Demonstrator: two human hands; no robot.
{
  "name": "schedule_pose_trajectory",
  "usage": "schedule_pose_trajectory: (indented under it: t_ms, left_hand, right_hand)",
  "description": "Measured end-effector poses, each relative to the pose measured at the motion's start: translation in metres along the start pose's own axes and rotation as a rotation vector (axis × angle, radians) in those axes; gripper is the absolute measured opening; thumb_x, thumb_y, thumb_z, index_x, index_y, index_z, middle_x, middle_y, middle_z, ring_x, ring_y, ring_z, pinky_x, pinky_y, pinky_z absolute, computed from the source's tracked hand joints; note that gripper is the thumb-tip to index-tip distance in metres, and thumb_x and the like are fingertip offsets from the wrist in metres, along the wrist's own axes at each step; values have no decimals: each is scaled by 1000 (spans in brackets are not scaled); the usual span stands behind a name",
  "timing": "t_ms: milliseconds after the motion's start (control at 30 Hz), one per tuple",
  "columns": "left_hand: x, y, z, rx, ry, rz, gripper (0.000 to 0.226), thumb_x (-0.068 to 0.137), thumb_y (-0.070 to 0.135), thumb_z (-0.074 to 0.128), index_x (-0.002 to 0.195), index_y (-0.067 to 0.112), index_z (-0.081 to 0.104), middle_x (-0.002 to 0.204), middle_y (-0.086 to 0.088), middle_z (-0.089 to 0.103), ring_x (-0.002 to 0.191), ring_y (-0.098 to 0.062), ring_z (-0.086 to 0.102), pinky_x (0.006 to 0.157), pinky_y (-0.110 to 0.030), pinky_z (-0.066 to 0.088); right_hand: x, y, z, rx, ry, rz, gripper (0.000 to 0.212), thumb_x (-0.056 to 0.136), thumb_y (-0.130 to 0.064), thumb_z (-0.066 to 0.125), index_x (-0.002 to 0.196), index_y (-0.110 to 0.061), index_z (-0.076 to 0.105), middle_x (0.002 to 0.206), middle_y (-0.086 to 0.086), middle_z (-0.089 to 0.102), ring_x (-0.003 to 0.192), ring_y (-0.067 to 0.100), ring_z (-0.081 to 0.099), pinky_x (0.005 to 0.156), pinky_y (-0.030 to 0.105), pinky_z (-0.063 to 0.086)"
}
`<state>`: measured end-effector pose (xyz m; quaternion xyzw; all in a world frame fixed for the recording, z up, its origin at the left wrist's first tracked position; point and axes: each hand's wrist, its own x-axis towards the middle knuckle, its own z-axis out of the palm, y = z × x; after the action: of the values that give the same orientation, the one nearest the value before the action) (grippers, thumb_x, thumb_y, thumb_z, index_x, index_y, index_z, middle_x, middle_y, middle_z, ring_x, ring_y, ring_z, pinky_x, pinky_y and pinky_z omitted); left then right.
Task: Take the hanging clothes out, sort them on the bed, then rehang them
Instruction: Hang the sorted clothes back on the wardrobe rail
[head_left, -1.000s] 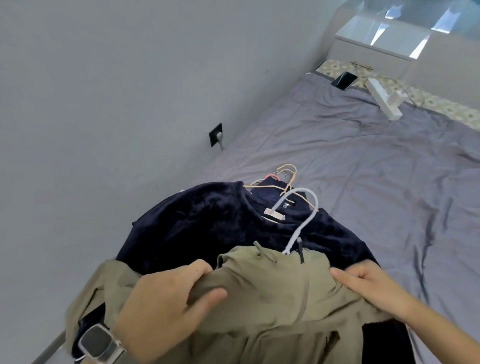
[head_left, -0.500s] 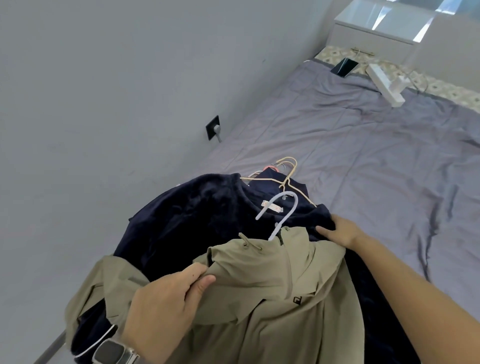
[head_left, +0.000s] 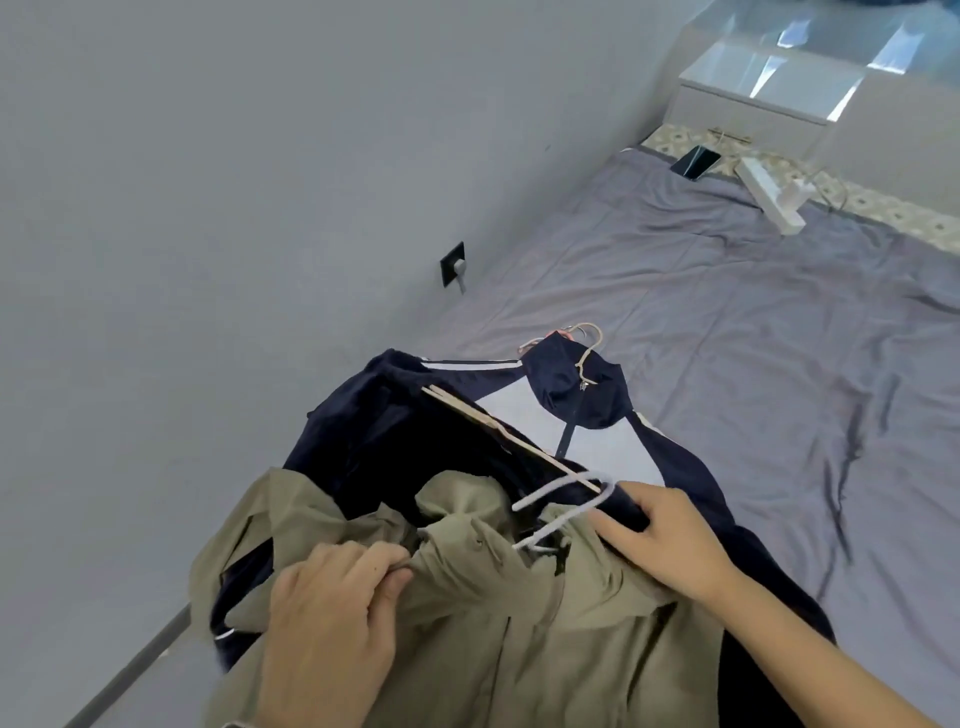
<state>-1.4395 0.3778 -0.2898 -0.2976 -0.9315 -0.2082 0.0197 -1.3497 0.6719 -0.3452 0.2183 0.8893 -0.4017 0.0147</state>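
Head view, left hand (head_left: 332, 597) pinching olive jacket (head_left: 493, 623) collar, right hand (head_left: 670, 540) gripping navy garment (head_left: 395, 441) beside it

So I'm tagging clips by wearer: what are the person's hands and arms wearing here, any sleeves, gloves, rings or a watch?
Both hands are bare, with no gloves or rings visible. The right hand leads to a forearm bare as far as the frame shows, no sleeve. The left hand has a sliver of a pale band at the wrist on the bottom edge, too cut off to identify.
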Motion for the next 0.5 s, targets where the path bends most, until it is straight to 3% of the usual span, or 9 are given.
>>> schedule_pose_trajectory:
  t_ms: [133, 167, 233, 300, 367, 433, 500]
  left_hand:
    - [-50, -5, -36, -69, 146, -53, 12, 79, 38, 44, 78, 38, 55, 86, 21, 51, 79, 2, 44, 84, -17, 25]
    - [-64, -3, -49, -92, 180, -37, 12, 82, 41, 43, 80, 38, 55, 90, 21, 50, 82, 5, 45, 88, -15, 22]
    - [-94, 2, -79, -114, 239, -5, 24, 91, 52, 35, 83, 37, 52, 93, 21, 50, 88, 8, 44, 92, -16, 21]
    - [-128, 8, -113, -146, 280, -8, 33, 94, 55, 25, 82, 39, 50, 91, 23, 50, 91, 8, 45, 88, -19, 26]
    - [-168, 11, -152, -177, 295, -40, 34, 94, 58, 22, 83, 41, 49, 93, 27, 50, 90, 5, 47, 79, -27, 33]
    - [-215, 12, -194, -165, 312, -87, 33, 92, 64, 16, 89, 51, 46, 98, 34, 48, 82, -2, 48, 72, -30, 35]
    - [-274, 9, -240, -180, 352, -139, 29, 92, 64, 17, 93, 58, 45, 100, 32, 50, 81, -4, 47, 71, -30, 36]
  right_hand:
    - [-64, -42, -17, 254, -106, -13, 63, 63, -80, 59, 51, -23, 38, 51, -8, 31, 52, 5, 27, 51, 22, 23]
    - [-82, -54, -22, 284, -153, -32, 59, 67, -74, 62, 50, -22, 39, 50, -8, 32, 52, 5, 28, 51, 21, 23]
    - [-119, -81, -32, 311, -242, -86, 46, 82, -41, 68, 44, -27, 47, 44, -12, 38, 47, 1, 30, 50, 15, 25]
    - [-153, -108, -42, 314, -284, -136, 49, 85, -23, 67, 41, -30, 46, 42, -12, 42, 44, 0, 32, 51, 11, 26]
    - [-193, -138, -51, 303, -288, -157, 48, 77, -43, 70, 42, -28, 41, 43, -8, 37, 45, 1, 30, 50, 13, 25]
    - [-236, -168, -54, 315, -288, -185, 62, 67, -68, 70, 46, -21, 34, 49, -7, 27, 48, 8, 24, 50, 19, 21]
    - [-282, -201, -55, 369, -289, -237, 71, 61, -74, 70, 50, -18, 28, 52, -2, 21, 50, 11, 20, 50, 22, 18]
